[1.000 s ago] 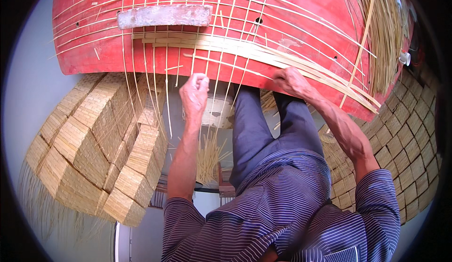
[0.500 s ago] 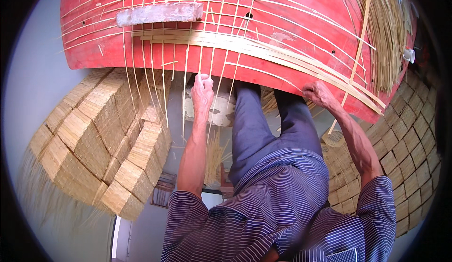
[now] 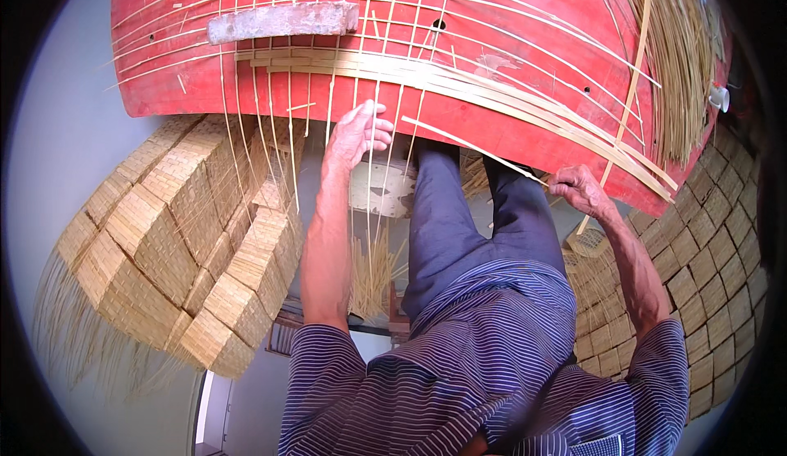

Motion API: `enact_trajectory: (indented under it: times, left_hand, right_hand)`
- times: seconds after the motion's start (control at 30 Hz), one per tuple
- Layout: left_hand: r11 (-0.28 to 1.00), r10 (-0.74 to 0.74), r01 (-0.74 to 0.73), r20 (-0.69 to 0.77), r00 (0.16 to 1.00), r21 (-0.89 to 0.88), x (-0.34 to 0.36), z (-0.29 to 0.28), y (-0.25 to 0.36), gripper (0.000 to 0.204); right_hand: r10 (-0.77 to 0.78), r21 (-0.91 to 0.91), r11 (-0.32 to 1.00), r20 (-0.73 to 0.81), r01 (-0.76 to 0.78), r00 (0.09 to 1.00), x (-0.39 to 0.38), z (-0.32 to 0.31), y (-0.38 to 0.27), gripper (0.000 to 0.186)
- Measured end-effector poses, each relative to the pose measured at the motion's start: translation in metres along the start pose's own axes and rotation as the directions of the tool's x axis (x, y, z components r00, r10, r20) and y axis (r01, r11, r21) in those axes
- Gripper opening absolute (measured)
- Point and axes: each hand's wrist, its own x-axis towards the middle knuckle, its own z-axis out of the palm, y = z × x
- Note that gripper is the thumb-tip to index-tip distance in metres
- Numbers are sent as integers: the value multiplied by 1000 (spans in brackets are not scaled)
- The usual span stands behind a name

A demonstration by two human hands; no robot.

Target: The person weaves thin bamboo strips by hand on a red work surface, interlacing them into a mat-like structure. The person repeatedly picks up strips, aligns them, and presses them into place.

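My right hand (image 3: 579, 190) pinches one end of a thin pale cane-like strip (image 3: 475, 151). That strip slants up to the left, its far end lying over the front edge of the red board (image 3: 205, 87). At that edge, left of centre, my left hand (image 3: 359, 134) is raised with fingers apart, beside several long upright strips (image 3: 332, 91) hanging over the edge. Whether it touches one of them I cannot tell. On the board, upright and crosswise strips form an open grid, with a whitish bar (image 3: 283, 23) lying across it. Below the bar runs a band of flat wide strips (image 3: 393, 69).
A bundle of thin strips (image 3: 668, 70) lies at the board's right, near a white cup-like thing (image 3: 719, 98). Woven box-like pieces (image 3: 164, 234) stand at the left; more woven work (image 3: 697, 267) stands at the right. My legs extend under the board.
My left hand has moved up and its fingers have opened from a closed grip. My right hand has moved slightly right and down, pulling the thin strip straighter.
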Motion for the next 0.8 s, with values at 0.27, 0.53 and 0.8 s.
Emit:
enact_trajectory:
  times: [0.27, 0.53, 0.8]
  left_hand:
    - [986, -136, 155, 240, 961, -63, 9, -9, 3, 72]
    - [986, -103, 125, 175, 979, -114, -3, -9, -2, 72]
    - [991, -34, 66, 255, 966, -118, 1, -3, -12, 66]
  right_hand:
    - [91, 53, 994, 57, -94, 994, 43, 18, -6, 5]
    - [96, 76, 993, 0, -95, 995, 31, 13, 8, 4]
    - [117, -79, 989, -68, -123, 991, 9, -9, 62, 3]
